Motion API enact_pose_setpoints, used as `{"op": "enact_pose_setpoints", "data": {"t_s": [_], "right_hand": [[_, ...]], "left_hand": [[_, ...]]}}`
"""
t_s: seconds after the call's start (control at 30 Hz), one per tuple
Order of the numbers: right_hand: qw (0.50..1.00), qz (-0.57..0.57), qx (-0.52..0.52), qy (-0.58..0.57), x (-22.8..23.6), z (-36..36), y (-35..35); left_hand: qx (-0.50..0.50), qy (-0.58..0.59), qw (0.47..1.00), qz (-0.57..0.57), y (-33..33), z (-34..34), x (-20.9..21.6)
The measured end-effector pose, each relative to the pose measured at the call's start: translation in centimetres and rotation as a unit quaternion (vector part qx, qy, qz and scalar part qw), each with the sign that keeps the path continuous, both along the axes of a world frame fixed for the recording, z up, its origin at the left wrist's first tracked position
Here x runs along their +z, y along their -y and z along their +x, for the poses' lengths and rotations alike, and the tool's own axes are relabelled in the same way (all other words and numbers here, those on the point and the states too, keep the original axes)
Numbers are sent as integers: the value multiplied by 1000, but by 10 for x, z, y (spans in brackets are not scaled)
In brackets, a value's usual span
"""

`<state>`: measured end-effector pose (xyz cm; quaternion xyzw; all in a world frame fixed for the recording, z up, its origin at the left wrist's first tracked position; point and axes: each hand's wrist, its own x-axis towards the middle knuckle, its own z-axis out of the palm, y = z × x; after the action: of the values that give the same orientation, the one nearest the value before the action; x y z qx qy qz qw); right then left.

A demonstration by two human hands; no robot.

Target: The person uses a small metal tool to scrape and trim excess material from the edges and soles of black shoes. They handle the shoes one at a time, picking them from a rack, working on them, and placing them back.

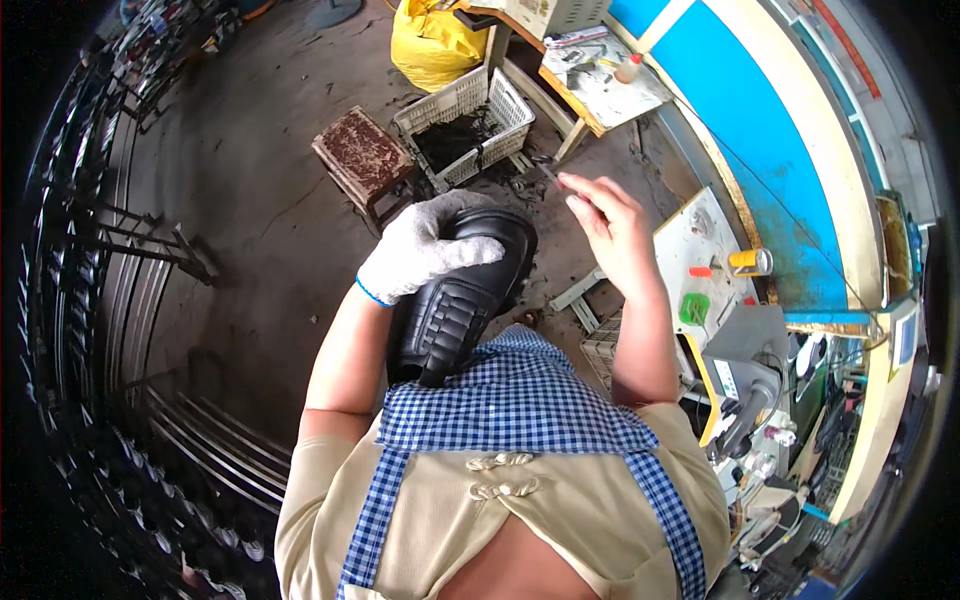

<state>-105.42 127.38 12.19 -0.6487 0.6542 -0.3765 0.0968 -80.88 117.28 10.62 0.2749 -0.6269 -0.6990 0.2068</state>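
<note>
My left hand [420,252], in a white knitted glove with a blue cuff edge, is closed around a black shoe [452,315]. The thumb lies across the shoe's upper near its rounded toe; most of the other fingers are hidden. The shoe tilts upward, its lower end resting against my blue checked apron [510,405]. To the right of the shoe and apart from it, my bare right hand [612,222] pinches a thin, dark, slender tool [547,173] that points up and left. Its exact kind cannot be made out.
Ahead stand a worn reddish-brown stool [362,142] and a white plastic crate [465,104] holding black scraps. Behind them is a yellow bag [437,48]. A workbench [700,225] with a machine [745,365] stands at the right. Dark metal racks [130,240] line the left.
</note>
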Motion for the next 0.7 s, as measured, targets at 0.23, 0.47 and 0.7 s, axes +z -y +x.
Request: {"op": "enact_pose_setpoints", "data": {"t_s": [0.23, 0.47, 0.7], "right_hand": [[955, 212, -26, 209, -98, -5, -29], [956, 6, 87, 281, -86, 7, -30], [956, -29, 54, 286, -89, -63, -25]], "left_hand": [[224, -300, 878, 298, 80, 46, -100], [183, -319, 838, 404, 78, -34, -176], [272, -226, 771, 529, -2, -102, -183]]}}
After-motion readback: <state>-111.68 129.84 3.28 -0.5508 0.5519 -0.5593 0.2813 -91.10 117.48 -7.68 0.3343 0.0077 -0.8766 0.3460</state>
